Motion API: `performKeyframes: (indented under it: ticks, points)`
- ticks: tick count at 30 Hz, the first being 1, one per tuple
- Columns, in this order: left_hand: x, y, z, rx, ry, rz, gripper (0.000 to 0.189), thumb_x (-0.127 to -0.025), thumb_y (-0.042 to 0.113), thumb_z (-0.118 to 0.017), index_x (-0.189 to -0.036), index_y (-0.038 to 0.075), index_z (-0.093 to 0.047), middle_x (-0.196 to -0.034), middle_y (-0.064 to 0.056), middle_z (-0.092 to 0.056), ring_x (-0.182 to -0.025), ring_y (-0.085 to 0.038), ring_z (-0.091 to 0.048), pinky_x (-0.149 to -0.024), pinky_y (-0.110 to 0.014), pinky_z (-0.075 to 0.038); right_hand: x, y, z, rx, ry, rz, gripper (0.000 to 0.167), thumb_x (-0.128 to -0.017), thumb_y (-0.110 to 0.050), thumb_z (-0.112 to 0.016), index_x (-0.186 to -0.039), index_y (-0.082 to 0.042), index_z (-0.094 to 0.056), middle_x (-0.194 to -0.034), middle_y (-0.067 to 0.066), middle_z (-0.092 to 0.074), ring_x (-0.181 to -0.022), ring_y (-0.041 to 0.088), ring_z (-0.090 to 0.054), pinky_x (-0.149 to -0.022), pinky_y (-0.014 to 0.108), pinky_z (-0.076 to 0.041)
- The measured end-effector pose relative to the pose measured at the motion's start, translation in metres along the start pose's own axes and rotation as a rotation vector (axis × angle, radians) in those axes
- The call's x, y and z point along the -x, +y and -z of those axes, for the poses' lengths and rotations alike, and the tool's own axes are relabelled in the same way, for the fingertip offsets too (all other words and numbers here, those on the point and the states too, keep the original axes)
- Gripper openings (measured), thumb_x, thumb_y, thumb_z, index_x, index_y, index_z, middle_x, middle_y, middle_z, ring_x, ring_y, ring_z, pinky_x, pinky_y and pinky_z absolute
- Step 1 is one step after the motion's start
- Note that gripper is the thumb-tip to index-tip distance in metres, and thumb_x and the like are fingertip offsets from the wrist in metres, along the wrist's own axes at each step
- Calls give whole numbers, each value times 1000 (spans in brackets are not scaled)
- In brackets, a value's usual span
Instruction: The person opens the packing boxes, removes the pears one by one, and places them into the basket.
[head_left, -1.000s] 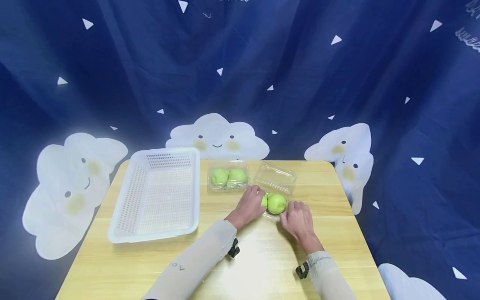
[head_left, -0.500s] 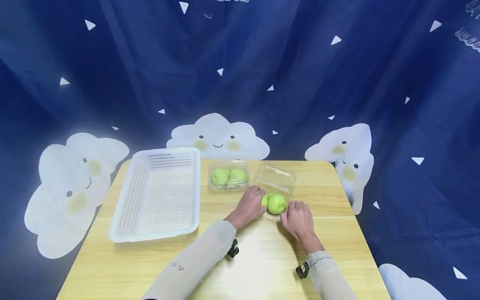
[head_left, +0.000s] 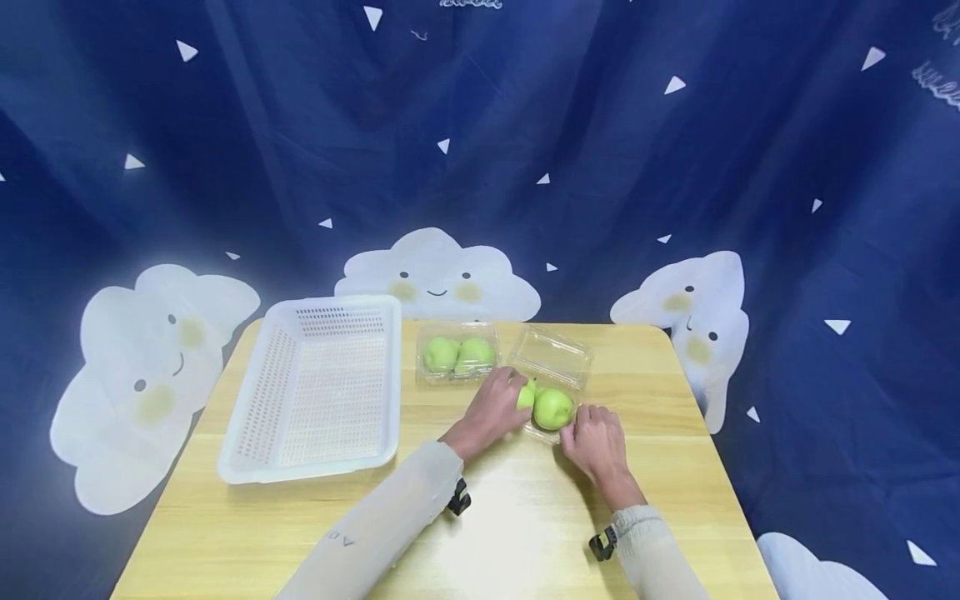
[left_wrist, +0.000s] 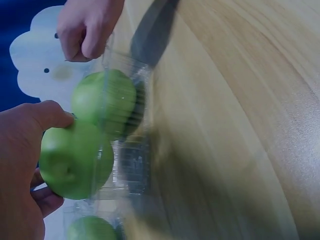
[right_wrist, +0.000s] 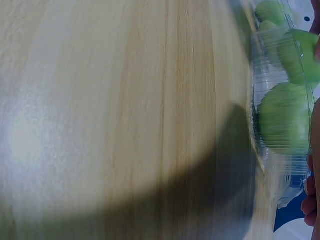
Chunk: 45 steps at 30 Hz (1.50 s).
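Note:
My left hand (head_left: 492, 408) grips a green pear (left_wrist: 72, 160), thumb on top and fingers under it in the left wrist view. The pear is partly raised out of the clear plastic box (left_wrist: 137, 167). A second green pear (head_left: 552, 409) sits in the right part of that box. My right hand (head_left: 596, 442) has its fingers curled at the box's right end and pinches its edge. The box's lid (head_left: 551, 354) stands open, folded back toward the far side. In the right wrist view the pear (right_wrist: 284, 117) shows through the clear wall.
A white perforated plastic basket (head_left: 330, 400) stands on the left of the wooden table (head_left: 637, 533). Between basket and open lid, near the back edge, lies another clear box (head_left: 457, 329) with two green pears inside, its lid down. A blue curtain (head_left: 480, 167) hangs behind.
My left hand has shifted slightly up and to the left with the pear in its grip, and more of the pear shows. The right hand stays at the box's end.

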<state>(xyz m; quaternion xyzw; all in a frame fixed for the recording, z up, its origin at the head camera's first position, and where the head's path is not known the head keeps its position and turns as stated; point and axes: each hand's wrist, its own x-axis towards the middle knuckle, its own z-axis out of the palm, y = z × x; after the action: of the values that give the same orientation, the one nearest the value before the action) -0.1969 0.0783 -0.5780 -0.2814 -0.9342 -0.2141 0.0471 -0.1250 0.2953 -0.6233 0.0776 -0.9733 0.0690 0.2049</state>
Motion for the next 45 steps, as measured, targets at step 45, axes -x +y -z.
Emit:
performKeyframes:
  ticks: [45]
  points:
    - [28, -27, 92, 190, 342, -11, 54, -83, 29, -86, -126, 2, -70, -135, -21, -66, -127, -35, -63, -105, -43, -60, 2, -4, 0, -28, 32, -29, 26, -84, -18, -66, -68, -9, -48, -64, 7, -48, -62, 24, -44, -60, 39, -46]
